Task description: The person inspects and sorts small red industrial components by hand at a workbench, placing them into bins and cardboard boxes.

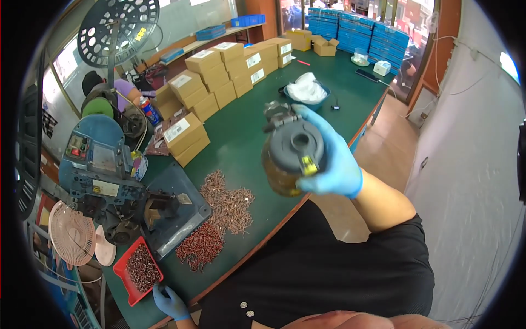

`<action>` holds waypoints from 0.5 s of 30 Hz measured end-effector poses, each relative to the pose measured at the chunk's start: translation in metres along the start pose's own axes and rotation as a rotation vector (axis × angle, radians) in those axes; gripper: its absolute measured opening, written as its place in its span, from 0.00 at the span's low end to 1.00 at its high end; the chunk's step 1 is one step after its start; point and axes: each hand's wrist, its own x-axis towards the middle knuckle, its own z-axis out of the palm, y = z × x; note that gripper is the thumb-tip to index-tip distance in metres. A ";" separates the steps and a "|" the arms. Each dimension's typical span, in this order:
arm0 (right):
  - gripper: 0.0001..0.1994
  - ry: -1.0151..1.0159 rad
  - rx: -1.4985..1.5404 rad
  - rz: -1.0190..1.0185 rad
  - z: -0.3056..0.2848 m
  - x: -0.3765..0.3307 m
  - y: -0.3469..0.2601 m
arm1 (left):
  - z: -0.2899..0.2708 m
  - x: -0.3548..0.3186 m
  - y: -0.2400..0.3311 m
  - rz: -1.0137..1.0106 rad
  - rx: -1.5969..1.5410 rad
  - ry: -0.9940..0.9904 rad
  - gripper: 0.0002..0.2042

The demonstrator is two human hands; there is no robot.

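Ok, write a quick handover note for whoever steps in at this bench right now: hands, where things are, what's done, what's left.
Right hand, blue glove: holds a bottle of amber liquid with a grey lid up over the green table.
Left hand, blue glove: rests at the table's near edge beside the red tray of small copper-coloured parts.
Done: part of the parts lie in the tray.
Left: loose piles of parts lie beside the blue machine; the bottle is not set down.
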 end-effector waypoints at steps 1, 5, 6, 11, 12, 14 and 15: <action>0.53 0.034 -0.076 -0.003 -0.007 0.010 0.015 | 0.001 0.000 -0.001 -0.002 0.028 0.000 0.18; 0.52 0.182 -0.220 0.009 -0.036 0.049 0.081 | 0.003 0.001 -0.005 0.059 0.040 0.046 0.19; 0.52 0.221 -0.225 0.016 -0.043 0.059 0.098 | 0.003 0.000 -0.006 0.029 -0.012 0.024 0.19; 0.49 0.319 -0.201 0.001 -0.079 0.101 0.173 | 0.008 -0.002 -0.009 0.032 0.031 0.064 0.20; 0.49 0.366 -0.221 0.000 -0.084 0.108 0.186 | 0.008 -0.002 -0.009 0.004 0.005 0.064 0.19; 0.49 0.402 -0.256 0.014 -0.093 0.120 0.207 | 0.008 -0.002 -0.008 0.003 0.017 0.069 0.19; 0.49 0.400 -0.257 0.008 -0.097 0.124 0.216 | 0.008 -0.002 -0.008 -0.002 -0.012 0.047 0.19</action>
